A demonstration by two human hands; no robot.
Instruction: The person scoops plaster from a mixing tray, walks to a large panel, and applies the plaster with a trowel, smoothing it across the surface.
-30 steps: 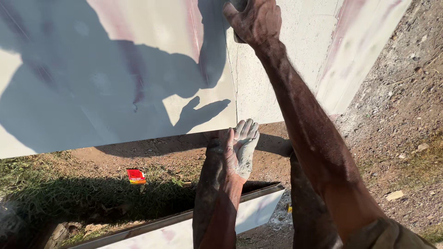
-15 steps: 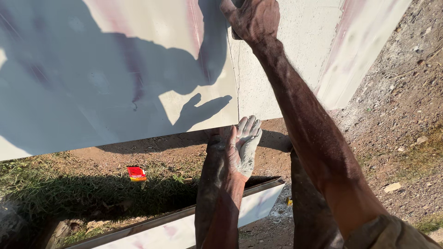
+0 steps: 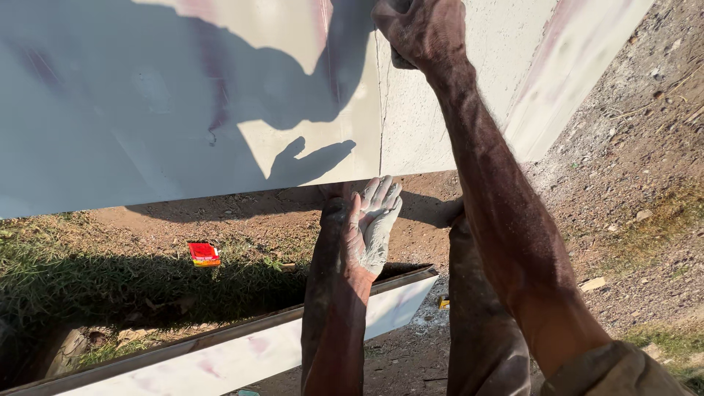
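Panel (image 3: 147, 110) stands upright, long axis level, under right hand (image 3: 422, 29).

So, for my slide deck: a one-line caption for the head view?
Right hand pressed against a pale wall; dusty left hand hangs open above the dirt.

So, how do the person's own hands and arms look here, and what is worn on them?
Both forearms are bare. The left hand wears no glove and is coated with pale grey-white powder on the palm and fingers. The right hand is also ungloved, with only light dust that runs down the forearm. A rolled olive-brown sleeve shows at the right elbow. No watch, ring or band is visible.
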